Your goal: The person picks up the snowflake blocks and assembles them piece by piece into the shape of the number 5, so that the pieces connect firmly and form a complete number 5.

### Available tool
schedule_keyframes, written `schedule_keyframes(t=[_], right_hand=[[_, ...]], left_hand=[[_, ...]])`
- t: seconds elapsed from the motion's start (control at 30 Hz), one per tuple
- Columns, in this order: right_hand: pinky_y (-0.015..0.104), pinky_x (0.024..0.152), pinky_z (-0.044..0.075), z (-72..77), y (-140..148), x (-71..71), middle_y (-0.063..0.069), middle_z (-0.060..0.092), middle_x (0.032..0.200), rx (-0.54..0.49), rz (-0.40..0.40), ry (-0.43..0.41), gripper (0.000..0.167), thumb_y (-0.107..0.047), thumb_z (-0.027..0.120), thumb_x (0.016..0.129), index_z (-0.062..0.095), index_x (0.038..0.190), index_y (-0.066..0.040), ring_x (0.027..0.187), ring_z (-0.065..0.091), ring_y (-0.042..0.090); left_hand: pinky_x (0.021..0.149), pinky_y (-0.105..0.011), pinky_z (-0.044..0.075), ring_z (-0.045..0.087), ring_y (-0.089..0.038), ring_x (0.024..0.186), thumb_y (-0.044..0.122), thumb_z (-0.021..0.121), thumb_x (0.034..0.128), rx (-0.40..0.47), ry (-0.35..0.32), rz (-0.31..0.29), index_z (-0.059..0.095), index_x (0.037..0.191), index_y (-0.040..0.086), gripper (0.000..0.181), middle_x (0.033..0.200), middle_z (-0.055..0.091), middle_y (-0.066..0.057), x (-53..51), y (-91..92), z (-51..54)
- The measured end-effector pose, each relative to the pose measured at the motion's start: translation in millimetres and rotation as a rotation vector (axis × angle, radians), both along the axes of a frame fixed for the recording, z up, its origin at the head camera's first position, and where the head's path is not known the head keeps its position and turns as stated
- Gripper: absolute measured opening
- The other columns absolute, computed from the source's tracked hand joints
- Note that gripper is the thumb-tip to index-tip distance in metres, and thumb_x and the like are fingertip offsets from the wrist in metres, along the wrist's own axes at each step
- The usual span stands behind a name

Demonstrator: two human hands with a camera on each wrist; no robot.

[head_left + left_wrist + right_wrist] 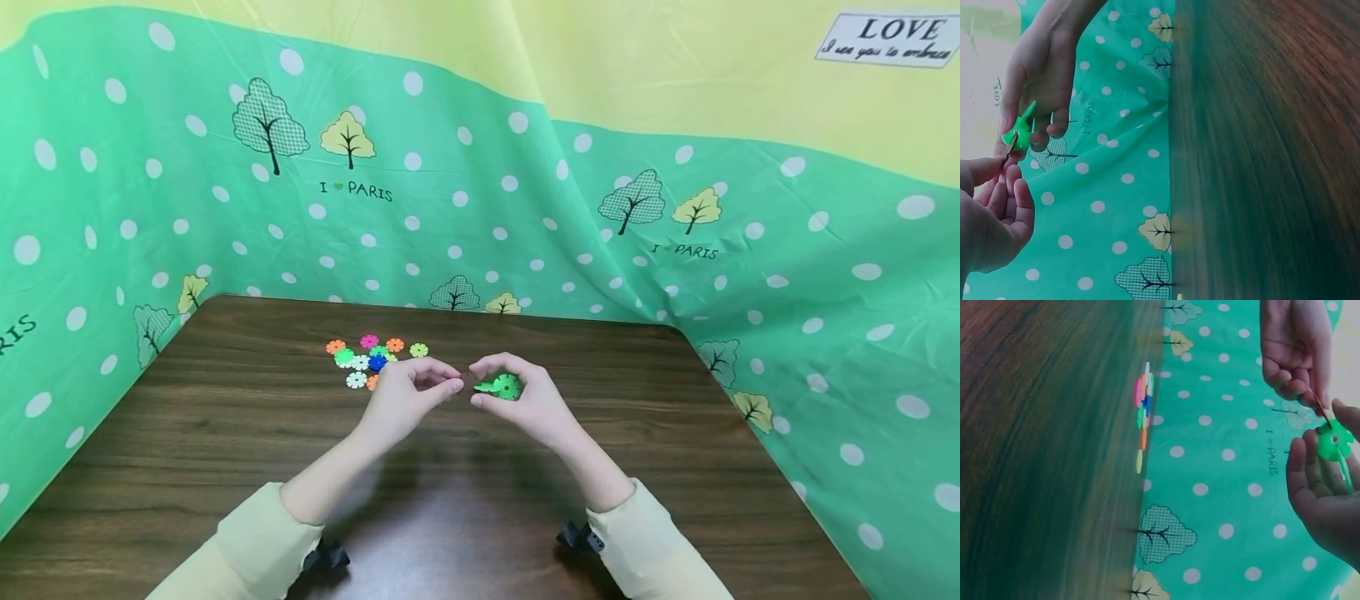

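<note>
Above the dark table, my left hand [401, 400] pinches a thin reddish-brown piece [1008, 152] between thumb and fingertips. It is seen edge-on, so its full shape cannot be made out. Facing it, my right hand [536, 404] holds bright green notched plastic discs [508, 387] between thumb and fingers. One green disc [1335, 441] shows its face with a hole in the middle; another green piece [1345, 472] sticks out edge-on from it. In both wrist views the thin piece reaches the green disc. Whether it sits in a notch is too small to tell.
Several notched discs in orange, pink, white, green, yellow and blue [377, 363] lie in a loose group beyond my left hand; that hand partly covers some. A green dotted cloth [412, 225] hangs around the wooden table [247, 400] at the back and sides.
</note>
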State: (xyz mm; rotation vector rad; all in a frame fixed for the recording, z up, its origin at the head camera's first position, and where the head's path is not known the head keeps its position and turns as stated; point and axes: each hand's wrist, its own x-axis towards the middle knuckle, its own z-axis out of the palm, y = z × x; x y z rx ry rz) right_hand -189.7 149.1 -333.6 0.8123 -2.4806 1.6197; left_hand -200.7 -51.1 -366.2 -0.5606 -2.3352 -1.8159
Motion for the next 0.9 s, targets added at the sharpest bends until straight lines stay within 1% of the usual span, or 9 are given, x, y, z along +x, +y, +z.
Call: schedule_keyframes(t=[0.1,0.2,0.3,0.37,0.47,0.6,0.67,0.77,0.9], right_hand=[[0.024,0.073,0.054,6.5,-4.5,5.1,0.011,0.069,0.097,0.018,-0.036,0.020,0.026,-0.003,0.073,0.080,0.065,0.105,-0.003,0.088,0.065,0.019],[0.024,0.070,0.055,8.9,-5.3,6.2,0.011,0.069,0.094,0.027,-0.065,0.028,0.024,-0.003,0.073,0.080,0.066,0.103,-0.002,0.083,0.065,0.015],[0.024,0.069,0.054,9.3,-2.9,5.2,0.010,0.069,0.093,0.025,-0.081,0.019,0.024,-0.004,0.074,0.080,0.067,0.103,-0.003,0.081,0.064,0.013],[0.023,0.069,0.054,9.2,0.0,4.4,0.010,0.069,0.094,0.018,-0.080,0.002,0.024,-0.005,0.074,0.080,0.067,0.104,-0.003,0.081,0.064,0.013],[0.023,0.068,0.054,9.0,5.3,2.9,0.009,0.069,0.096,0.009,-0.077,-0.020,0.025,-0.006,0.073,0.081,0.067,0.105,-0.004,0.081,0.065,0.013],[0.022,0.062,0.052,9.6,12.6,1.6,0.008,0.070,0.099,0.020,-0.094,-0.046,0.024,-0.009,0.072,0.083,0.068,0.106,-0.007,0.074,0.062,0.011],[0.022,0.060,0.051,9.8,15.8,1.0,0.009,0.070,0.099,0.016,-0.103,-0.061,0.024,-0.009,0.072,0.083,0.069,0.106,-0.007,0.071,0.061,0.010],[0.022,0.062,0.052,9.0,19.8,0.0,0.011,0.069,0.099,0.001,-0.114,-0.081,0.026,-0.008,0.074,0.081,0.068,0.107,-0.006,0.074,0.063,0.009],[0.022,0.068,0.054,6.9,23.2,-1.5,0.012,0.068,0.099,0.000,-0.121,-0.099,0.031,-0.008,0.077,0.078,0.068,0.108,-0.007,0.085,0.066,0.011]], left_hand=[[0.060,-0.027,0.053,0.067,-0.023,0.070,0.024,0.075,0.0816,0.024,0.002,-0.019,0.072,0.090,0.009,0.017,0.080,0.072,-0.012,-0.4,1.6,1.2],[0.061,-0.029,0.055,0.065,-0.018,0.067,0.022,0.074,0.0824,0.023,0.003,-0.023,0.072,0.090,0.009,0.015,0.077,0.071,-0.011,-1.3,1.2,3.3],[0.060,-0.030,0.055,0.064,-0.014,0.065,0.020,0.074,0.0828,0.000,0.011,-0.006,0.072,0.091,0.011,0.012,0.077,0.071,-0.010,-3.9,-3.4,4.9],[0.061,-0.029,0.054,0.065,-0.013,0.068,0.019,0.074,0.0823,-0.018,0.016,0.008,0.072,0.093,0.012,0.013,0.079,0.072,-0.007,-6.6,-9.3,6.6],[0.062,-0.027,0.053,0.066,-0.014,0.071,0.021,0.075,0.0817,-0.065,0.038,0.027,0.072,0.095,0.012,0.017,0.083,0.072,-0.001,-14.0,-21.5,8.7],[0.062,-0.029,0.052,0.064,-0.015,0.073,0.024,0.076,0.0808,-0.165,0.086,0.022,0.071,0.097,0.014,0.020,0.085,0.071,0.006,-28.1,-42.0,8.9],[0.064,-0.029,0.052,0.063,-0.016,0.076,0.025,0.076,0.0808,-0.227,0.106,0.010,0.071,0.098,0.016,0.020,0.087,0.070,0.007,-35.0,-52.9,6.8],[0.070,-0.031,0.052,0.060,-0.016,0.087,0.027,0.074,0.0820,-0.320,0.115,-0.011,0.071,0.098,0.019,0.018,0.092,0.067,0.007,-45.9,-67.5,-1.6],[0.076,-0.036,0.050,0.055,-0.022,0.099,0.024,0.074,0.0823,-0.420,0.102,-0.066,0.071,0.099,0.021,0.017,0.100,0.063,0.003,-61.1,-80.4,-18.0]])
